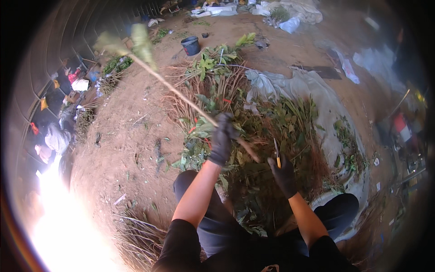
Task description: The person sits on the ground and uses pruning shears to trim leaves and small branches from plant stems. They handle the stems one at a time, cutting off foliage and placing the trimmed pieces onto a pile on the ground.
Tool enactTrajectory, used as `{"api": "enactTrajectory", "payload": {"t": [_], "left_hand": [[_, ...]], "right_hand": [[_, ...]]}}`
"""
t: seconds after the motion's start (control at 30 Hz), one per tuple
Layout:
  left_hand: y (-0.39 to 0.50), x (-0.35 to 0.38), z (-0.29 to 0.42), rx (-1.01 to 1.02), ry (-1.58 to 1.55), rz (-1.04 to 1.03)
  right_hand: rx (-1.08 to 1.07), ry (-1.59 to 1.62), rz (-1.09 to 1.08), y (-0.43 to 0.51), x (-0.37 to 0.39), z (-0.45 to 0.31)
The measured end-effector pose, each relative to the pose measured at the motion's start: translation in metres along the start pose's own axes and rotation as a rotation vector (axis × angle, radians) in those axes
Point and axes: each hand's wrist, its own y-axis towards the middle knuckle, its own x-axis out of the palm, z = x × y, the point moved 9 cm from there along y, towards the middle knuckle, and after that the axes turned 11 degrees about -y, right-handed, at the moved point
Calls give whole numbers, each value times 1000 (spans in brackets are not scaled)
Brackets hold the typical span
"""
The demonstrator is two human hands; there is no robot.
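Note:
My left hand (221, 139), in a dark glove, is closed around the lower part of a long woody plant stem (173, 89). Blurred green leaves show at the stem's far upper-left end, and its cut-looking lower end points towards my right hand. My right hand (283, 175), also gloved, holds a small cutting tool with a yellow handle (279, 162), perhaps pruning shears; its narrow metal blade points up. Below and beyond both hands lies a heap of leafy cuttings (289, 119). Bundles of reddish-brown stems (180, 91) with red ties lie at its left and far side.
A dark bucket (191, 46) stands beyond the heap. Pale plastic sheeting (326, 102) spreads along the right. Bare sticks (139, 234) are piled by my left knee. Leafy bundles (117, 64) and bags lie near the curved wall at left. Bright glare covers the lower left.

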Motion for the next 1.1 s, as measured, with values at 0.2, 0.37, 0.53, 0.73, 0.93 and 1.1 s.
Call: {"api": "enactTrajectory", "payload": {"t": [0.2,0.37,0.53,0.73,0.93,1.1], "left_hand": [[-51,24,-103,-340,-362,-217],[-4,79,10,-146,-179,-295],[99,24,130,-54,28,-57],[132,-25,118,-12,-153,54],[83,-36,69,20,88,178],[31,17,34,-97,153,60]], "right_hand": [[-351,-347,73,-7,8,-60],[57,64,-277,-75,-2,21],[-14,94,-318,-119,-5,12],[67,54,-203,-126,17,60],[-176,-243,-88,-113,-10,-10],[-74,-176,-61,-108,-6,-14]]}}
